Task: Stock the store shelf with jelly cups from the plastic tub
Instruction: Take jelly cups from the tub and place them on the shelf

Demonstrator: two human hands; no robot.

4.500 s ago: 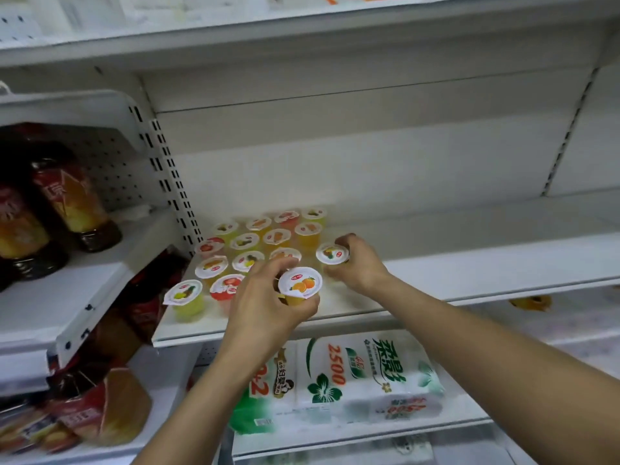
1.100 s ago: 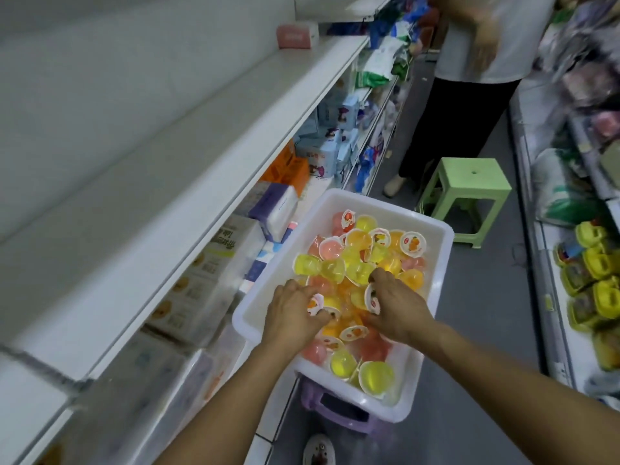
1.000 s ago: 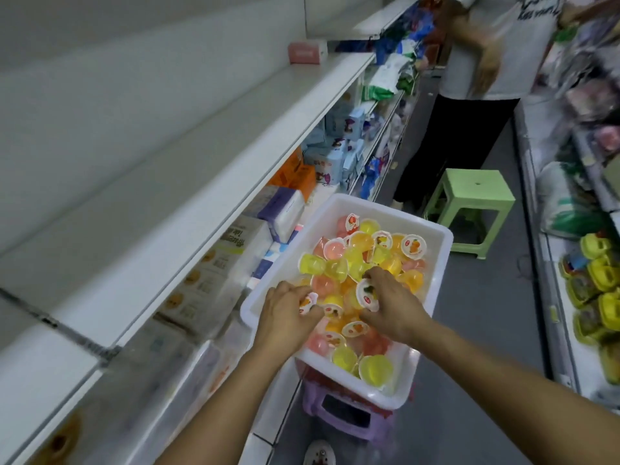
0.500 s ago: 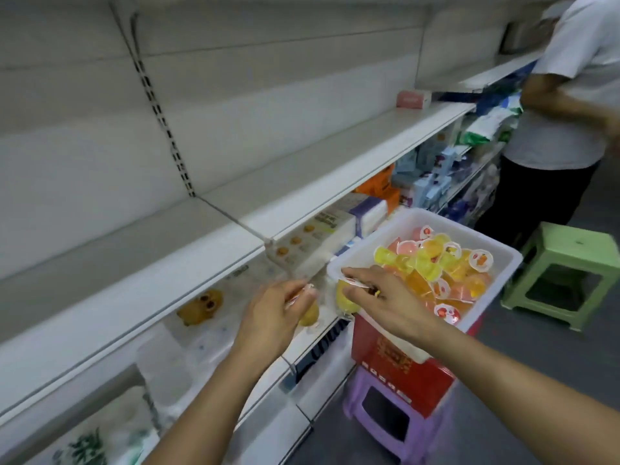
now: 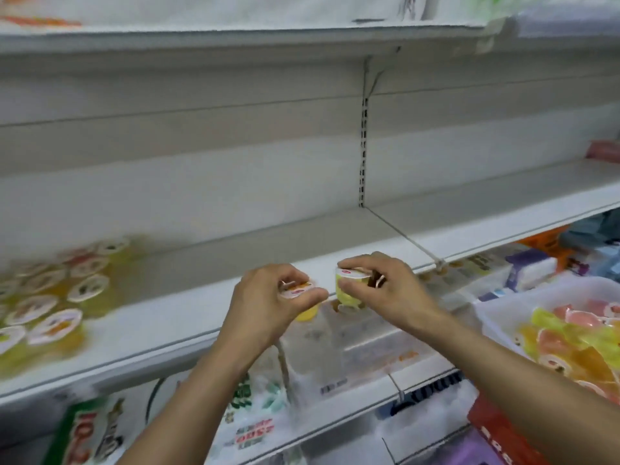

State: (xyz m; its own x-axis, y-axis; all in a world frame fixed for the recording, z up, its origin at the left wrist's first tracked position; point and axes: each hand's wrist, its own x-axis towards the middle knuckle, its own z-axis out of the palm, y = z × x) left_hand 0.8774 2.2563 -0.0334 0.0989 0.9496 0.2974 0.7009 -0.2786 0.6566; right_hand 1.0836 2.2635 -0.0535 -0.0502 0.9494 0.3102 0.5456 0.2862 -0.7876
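Jelly cups (image 5: 349, 290): small, translucent yellow, white printed foil lids, lightly blurred.

shelf (image 5: 208, 317): white, long, runs left to right | on it: jelly cups (image 5: 50, 297) in rows at the left end, lids up, blurred | a pink box (image 5: 604, 150) on its far right end | lower shelf (image 5: 352, 402): printed packs (image 5: 248, 427) and clear wrapped packs lie on it
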